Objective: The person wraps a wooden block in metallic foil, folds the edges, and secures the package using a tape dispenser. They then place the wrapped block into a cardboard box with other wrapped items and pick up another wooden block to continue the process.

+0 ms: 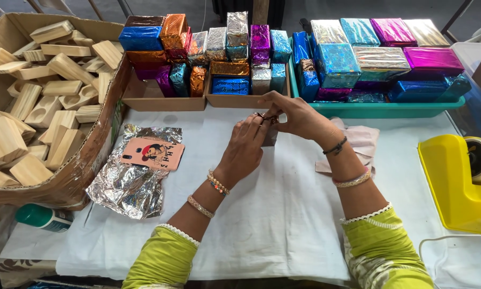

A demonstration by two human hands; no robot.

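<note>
**Both hands closed on a small foil-wrapped block**

Nearest, on the white cloth-covered table (272,214), the left hand (246,147) and right hand (296,115) meet at mid-table, fingers pressed together around a small dark wrapped block (270,137), mostly hidden behind them. It looks light and stiff under thin, slick, crinkly foil that would likely tear or dent; its flat faces seem the safest hold. To the left lie crumpled silver foil sheets (125,184) with a pink phone case (152,153) on top; to the right stands a yellow tape dispenser (454,182). Farther off are a cardboard box of plain wooden blocks (42,101) and trays of glossy wrapped blocks (337,59).
</note>
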